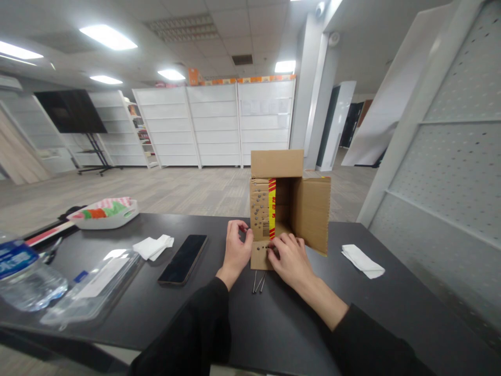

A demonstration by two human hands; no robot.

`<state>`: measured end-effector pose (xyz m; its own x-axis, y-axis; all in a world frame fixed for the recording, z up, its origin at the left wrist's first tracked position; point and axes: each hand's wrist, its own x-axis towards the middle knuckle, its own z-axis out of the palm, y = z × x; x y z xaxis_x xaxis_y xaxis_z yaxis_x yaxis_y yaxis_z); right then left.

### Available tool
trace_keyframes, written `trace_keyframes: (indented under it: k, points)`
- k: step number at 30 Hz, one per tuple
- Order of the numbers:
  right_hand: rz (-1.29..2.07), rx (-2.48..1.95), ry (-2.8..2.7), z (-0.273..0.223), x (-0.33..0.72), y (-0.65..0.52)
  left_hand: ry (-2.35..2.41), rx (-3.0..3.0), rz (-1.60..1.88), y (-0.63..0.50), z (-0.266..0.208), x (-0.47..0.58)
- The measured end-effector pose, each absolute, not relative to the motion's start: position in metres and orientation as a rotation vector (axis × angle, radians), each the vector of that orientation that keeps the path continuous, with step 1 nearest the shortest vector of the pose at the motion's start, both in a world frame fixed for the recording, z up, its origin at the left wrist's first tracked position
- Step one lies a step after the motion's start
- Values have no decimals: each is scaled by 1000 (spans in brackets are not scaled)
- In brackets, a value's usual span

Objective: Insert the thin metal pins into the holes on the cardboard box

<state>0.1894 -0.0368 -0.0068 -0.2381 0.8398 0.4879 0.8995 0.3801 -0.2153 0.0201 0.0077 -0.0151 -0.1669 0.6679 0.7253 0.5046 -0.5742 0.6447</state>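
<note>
An open cardboard box (260, 230) stands on the dark table in front of me, with yellow and red tape down its left front panel. Several small round grey heads dot that panel, and a few dark spots show on the lower flap (258, 257). My left hand (237, 247) is beside the box's left edge, fingers curved and thumb apart, with nothing visible in it. Over the lower flap, my right hand (290, 259) has its fingers bent together at the cardboard; whatever they pinch is hidden. Several thin metal nails (258, 283) lie just below the flap.
Left of me are a black phone (183, 259), white tissues (153, 247), a clear plastic case (97, 284), a water bottle (29, 274) and a white basket (104, 221). A folded tissue (362, 260) lies at right. A perforated white panel (442, 172) borders the table's right side.
</note>
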Motion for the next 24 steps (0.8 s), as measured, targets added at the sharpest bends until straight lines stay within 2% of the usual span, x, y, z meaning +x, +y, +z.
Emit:
trace_keyframes:
  k: [24]
  points:
    - [-203,-1531,-2148,-13,189,-31,1381,1932,1840,8,-15,20]
